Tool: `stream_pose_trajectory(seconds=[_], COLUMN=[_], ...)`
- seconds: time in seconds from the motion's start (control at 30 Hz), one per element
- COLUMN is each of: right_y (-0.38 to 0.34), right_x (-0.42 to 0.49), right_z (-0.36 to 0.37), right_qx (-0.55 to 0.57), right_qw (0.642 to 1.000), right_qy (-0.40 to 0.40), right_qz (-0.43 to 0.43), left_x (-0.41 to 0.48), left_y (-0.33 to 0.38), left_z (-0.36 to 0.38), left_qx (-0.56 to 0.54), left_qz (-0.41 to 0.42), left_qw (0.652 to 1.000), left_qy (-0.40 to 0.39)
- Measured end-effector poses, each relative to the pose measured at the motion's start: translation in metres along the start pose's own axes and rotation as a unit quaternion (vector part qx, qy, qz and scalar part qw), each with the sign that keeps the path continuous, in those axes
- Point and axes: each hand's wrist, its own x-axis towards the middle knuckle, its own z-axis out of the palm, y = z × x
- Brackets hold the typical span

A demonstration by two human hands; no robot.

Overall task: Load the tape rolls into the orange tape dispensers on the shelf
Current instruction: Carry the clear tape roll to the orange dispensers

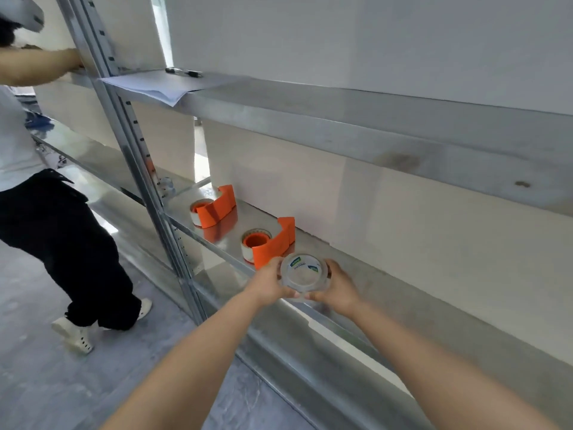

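- Head view: both hands clasped one clear tape roll point(305, 272) over the front edge of the metal shelf point(387, 283); left hand point(269, 282) on its left rim, right hand point(336, 285) on its right rim, core hole facing up toward the camera.
- Nearest orange tape dispenser point(271, 242) sat just beyond and left of the roll, already holding tape; left hand nearer to it.
- Second orange dispenser point(214, 207) farther left, also loaded.
- Both forearms extended forward, wrists converging.
- No empty dispenser visible.

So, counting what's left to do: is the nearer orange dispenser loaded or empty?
Loaded: the nearer orange dispenser on the shelf already has a whitish tape roll around its orange hub.
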Motion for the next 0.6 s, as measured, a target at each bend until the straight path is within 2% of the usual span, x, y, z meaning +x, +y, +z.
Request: stream_pose_trajectory(seconds=[0.2, 0.3, 0.47, 0.6], right_y=[0.003, -0.002, -0.004, -0.004], right_x=[0.01, 0.01, 0.005, 0.004], right_z=[0.033, 0.043, 0.053, 0.059], right_qx=[0.011, 0.004, 0.005, 0.049], right_qw=[0.991, 0.984, 0.97, 0.966], right_qy=[0.095, 0.126, 0.177, 0.187], right_qz=[0.098, 0.129, 0.165, 0.172], left_x=[0.051, 0.063, 0.073, 0.071], left_y=[-0.019, -0.024, -0.035, -0.039], left_z=[-0.02, -0.022, -0.015, -0.015], left_qx=[0.051, 0.042, 0.009, -0.021], left_qz=[0.074, 0.108, 0.13, 0.149], left_qw=[0.989, 0.979, 0.972, 0.969], left_qy=[-0.115, -0.169, -0.195, -0.196])
